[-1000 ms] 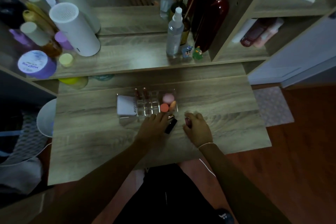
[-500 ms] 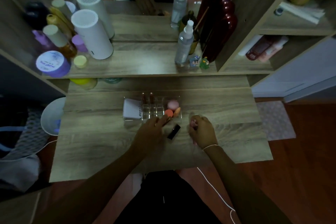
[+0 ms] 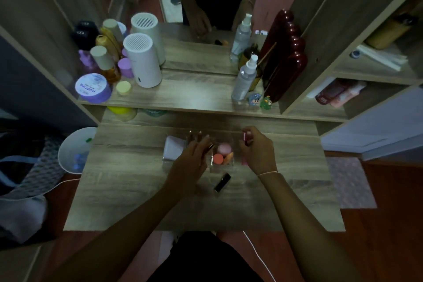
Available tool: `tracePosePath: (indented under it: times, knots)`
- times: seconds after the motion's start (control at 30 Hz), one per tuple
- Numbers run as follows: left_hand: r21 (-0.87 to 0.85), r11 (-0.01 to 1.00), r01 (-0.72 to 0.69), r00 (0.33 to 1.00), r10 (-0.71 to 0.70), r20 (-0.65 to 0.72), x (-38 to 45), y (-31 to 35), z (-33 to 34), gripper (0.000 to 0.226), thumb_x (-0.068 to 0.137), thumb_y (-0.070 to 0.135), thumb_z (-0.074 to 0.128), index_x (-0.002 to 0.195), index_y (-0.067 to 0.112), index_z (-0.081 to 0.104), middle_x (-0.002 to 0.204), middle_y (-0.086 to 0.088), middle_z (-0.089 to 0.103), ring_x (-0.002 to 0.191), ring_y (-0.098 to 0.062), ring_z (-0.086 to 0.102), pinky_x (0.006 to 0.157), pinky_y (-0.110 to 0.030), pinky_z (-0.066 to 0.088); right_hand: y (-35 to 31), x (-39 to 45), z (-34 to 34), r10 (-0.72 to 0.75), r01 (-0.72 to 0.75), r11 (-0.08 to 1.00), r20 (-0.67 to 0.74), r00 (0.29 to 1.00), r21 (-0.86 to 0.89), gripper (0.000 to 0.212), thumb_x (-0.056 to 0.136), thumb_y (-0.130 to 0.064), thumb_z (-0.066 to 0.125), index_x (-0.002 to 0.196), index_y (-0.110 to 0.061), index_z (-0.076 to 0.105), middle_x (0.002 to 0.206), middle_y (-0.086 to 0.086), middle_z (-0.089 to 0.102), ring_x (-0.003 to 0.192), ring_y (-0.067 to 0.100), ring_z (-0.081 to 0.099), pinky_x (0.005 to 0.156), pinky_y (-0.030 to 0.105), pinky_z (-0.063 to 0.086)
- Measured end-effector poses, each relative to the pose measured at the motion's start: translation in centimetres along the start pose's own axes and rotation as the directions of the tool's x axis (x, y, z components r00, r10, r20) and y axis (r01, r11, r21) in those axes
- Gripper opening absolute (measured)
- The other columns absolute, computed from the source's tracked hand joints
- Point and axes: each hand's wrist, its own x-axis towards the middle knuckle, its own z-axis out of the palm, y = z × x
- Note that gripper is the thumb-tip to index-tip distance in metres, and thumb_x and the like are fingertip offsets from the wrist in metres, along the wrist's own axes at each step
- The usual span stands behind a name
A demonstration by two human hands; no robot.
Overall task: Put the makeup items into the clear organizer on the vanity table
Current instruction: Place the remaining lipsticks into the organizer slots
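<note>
The clear organizer (image 3: 232, 163) sits mid-table on the vanity table (image 3: 128, 185). It holds a white pad (image 3: 172, 150), upright lipsticks, pink and orange sponges (image 3: 222, 154). My left hand (image 3: 191, 163) is over the organizer's middle cells, fingers pinched on a slim copper-coloured lipstick (image 3: 210, 147). My right hand (image 3: 257, 151) hovers at the organizer's right side, closed on a small pink tube (image 3: 244, 138). A black lipstick (image 3: 222, 182) lies loose on the table just in front of the organizer.
The shelf behind carries a white cylinder (image 3: 142, 60), a purple jar (image 3: 92, 87), bottles, a spray bottle (image 3: 244, 78), two small figurines (image 3: 260, 99) and a dark red bottle. A mirror stands behind. A white bin (image 3: 73, 151) sits left of the table.
Both hands have risen from the table toward the organizer. The left carried the copper lipstick over the cells; the right lifted the pink tube. The black lipstick stayed put.
</note>
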Motion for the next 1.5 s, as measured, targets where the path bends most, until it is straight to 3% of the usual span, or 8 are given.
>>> tracePosePath:
  times: [0.2,0.3,0.43,0.6,0.77,0.93,1.2,1.5]
  knots:
    - [-0.042,0.997,0.06,0.981,-0.067,-0.18,0.8,-0.6,-0.9,0.033,0.083,0.002,0.068,0.115,0.006,0.06,0.109,-0.011,0.063,0.095,-0.021,0.063,0.078,-0.016,0.044,-2.6,2.1,0.9,-0.084,0.083,0.995,0.025,0.996,0.047,0.023,0.079,-0.008,0.069,0.101,-0.012,0.061,0.089,0.01,0.072,0.077,0.021,0.067,0.07,0.027,0.051]
    - [-0.103,0.985,0.138,0.956,-0.16,-0.244,1.0,-1.2,-1.2,0.026,0.083,0.012,0.07,0.107,0.009,0.06,0.102,-0.008,0.062,0.091,-0.02,0.059,0.075,-0.021,0.045,-3.6,2.6,1.9,-0.09,0.087,0.995,0.05,0.995,0.057,0.028,0.079,-0.008,0.068,0.105,-0.011,0.058,0.092,0.013,0.071,0.081,0.024,0.067,0.073,0.031,0.054]
    - [-0.186,0.965,0.184,0.944,-0.226,-0.239,1.1,-2.4,-1.3,0.025,0.087,0.01,0.067,0.109,0.011,0.057,0.104,-0.007,0.061,0.096,-0.025,0.058,0.081,-0.04,0.052,-4.4,2.9,3.3,-0.095,0.088,0.994,0.113,0.989,0.069,0.033,0.078,-0.008,0.07,0.108,-0.011,0.058,0.094,0.012,0.07,0.086,0.026,0.066,0.081,0.037,0.054]
    - [-0.291,0.932,0.218,0.928,-0.29,-0.234,0.9,-3.4,-1.0,0.02,0.09,0.007,0.063,0.104,0.019,0.056,0.104,-0.007,0.061,0.091,-0.014,0.06,0.075,-0.003,0.041,-4.4,2.5,4.7,-0.12,0.111,0.992,0.151,0.981,0.065,0.031,0.074,-0.003,0.071,0.102,-0.009,0.06,0.091,0.012,0.07,0.084,0.026,0.065,0.079,0.037,0.054]
    - [-0.264,0.935,0.236,0.932,-0.295,-0.212,0.8,-4.3,-0.5,0.016,0.09,0.008,0.063,0.103,0.017,0.058,0.102,-0.006,0.058,0.088,-0.013,0.059,0.075,-0.01,0.046,-4.1,2.6,5.5,-0.131,0.135,0.991,0.218,0.967,-0.006,0.028,0.073,-0.003,0.072,0.098,-0.009,0.061,0.09,0.012,0.069,0.084,0.028,0.064,0.076,0.04,0.053]
    - [-0.204,0.946,0.25,0.944,-0.285,-0.165,0.7,-4.3,-0.2,0.007,0.091,0.004,0.06,0.097,0.006,0.059,0.102,-0.014,0.059,0.087,-0.017,0.057,0.079,0.006,0.033,-3.8,2.7,6.4,-0.121,0.153,0.984,0.301,0.946,-0.086,0.023,0.073,-0.003,0.072,0.091,-0.01,0.06,0.089,0.012,0.068,0.084,0.028,0.062,0.073,0.034,0.049]
    - [-0.154,0.955,0.253,0.951,-0.274,-0.141,0.8,-3.9,-0.6,0.011,0.088,-0.006,0.054,0.097,-0.001,0.058,0.106,-0.019,0.053,0.09,-0.025,0.054,0.076,-0.03,0.046,-3.7,2.5,7.1,-0.168,0.22,0.967,0.326,0.93,-0.129,0.018,0.074,0.0,0.066,0.085,-0.009,0.056,0.088,0.015,0.062,0.081,0.032,0.059,0.067,0.04,0.049]
    - [-0.154,0.951,0.268,0.95,-0.287,-0.121,0.9,-4.5,-0.2,0.013,0.086,0.0,0.058,0.098,0.008,0.058,0.102,-0.011,0.056,0.089,-0.019,0.055,0.078,-0.031,0.049,-3.8,2.7,7.3,-0.159,0.209,0.97,0.33,0.93,-0.122,0.017,0.076,-0.003,0.067,0.088,-0.009,0.057,0.091,0.014,0.064,0.083,0.031,0.06,0.07,0.039,0.051]
